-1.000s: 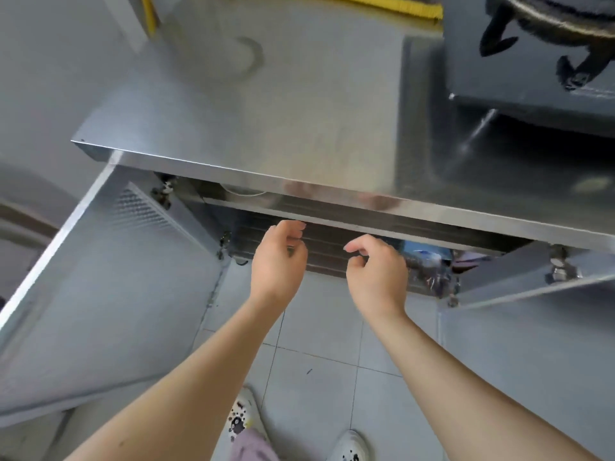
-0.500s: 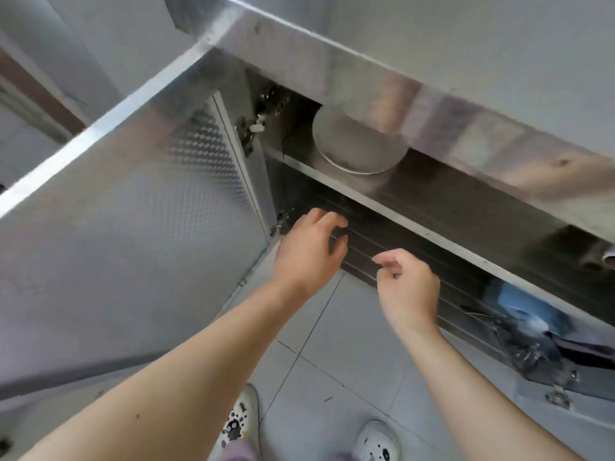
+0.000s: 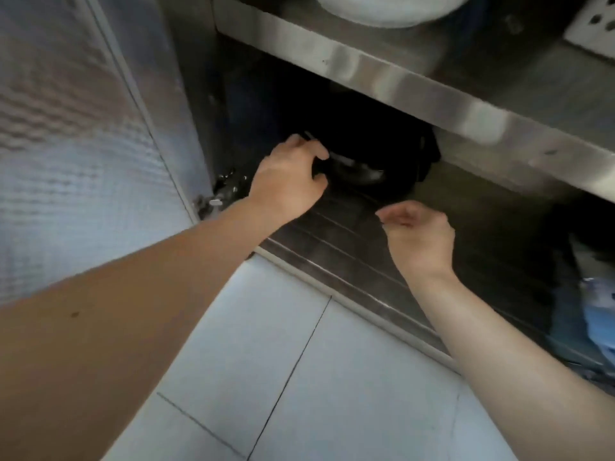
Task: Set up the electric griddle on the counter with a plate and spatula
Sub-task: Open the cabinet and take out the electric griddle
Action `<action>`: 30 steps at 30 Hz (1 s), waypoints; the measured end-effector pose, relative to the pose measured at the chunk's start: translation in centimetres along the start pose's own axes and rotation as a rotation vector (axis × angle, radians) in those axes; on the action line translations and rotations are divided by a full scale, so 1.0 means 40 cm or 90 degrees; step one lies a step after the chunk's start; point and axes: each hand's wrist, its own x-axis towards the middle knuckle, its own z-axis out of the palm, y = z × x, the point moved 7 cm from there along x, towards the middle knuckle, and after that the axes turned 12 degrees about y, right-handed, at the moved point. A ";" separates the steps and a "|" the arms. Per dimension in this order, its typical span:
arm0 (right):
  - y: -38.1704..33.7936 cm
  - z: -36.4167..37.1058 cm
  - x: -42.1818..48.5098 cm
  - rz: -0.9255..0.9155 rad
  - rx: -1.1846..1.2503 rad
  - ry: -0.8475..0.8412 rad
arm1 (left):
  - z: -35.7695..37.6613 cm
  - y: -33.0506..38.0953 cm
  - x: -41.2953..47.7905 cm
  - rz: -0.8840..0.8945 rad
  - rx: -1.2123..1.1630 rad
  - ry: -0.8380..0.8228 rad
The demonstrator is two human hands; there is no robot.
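The black griddle sits far back in the dark bottom part of the metal cupboard, under a shelf that holds a white dish. The left hand reaches in, and its grip is curled round the near edge of the griddle. The right hand hangs over the cupboard's ridged floor, near the griddle, its grip loose and half curled with nothing in it.

Shelf hangs low over griddle; door flanks left.
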 end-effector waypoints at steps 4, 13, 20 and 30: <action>0.092 0.039 0.081 0.104 0.044 0.016 | 0.051 -0.036 0.058 -0.006 -0.017 0.018; 0.088 0.242 0.089 0.544 0.316 -0.202 | 0.132 -0.121 0.109 -0.109 -0.149 -0.031; 0.039 0.389 0.187 0.633 0.552 -0.141 | 0.228 -0.217 0.122 -0.251 -0.278 -0.016; 0.109 0.408 0.267 0.584 0.595 -0.059 | 0.219 -0.224 0.133 -0.247 -0.288 0.042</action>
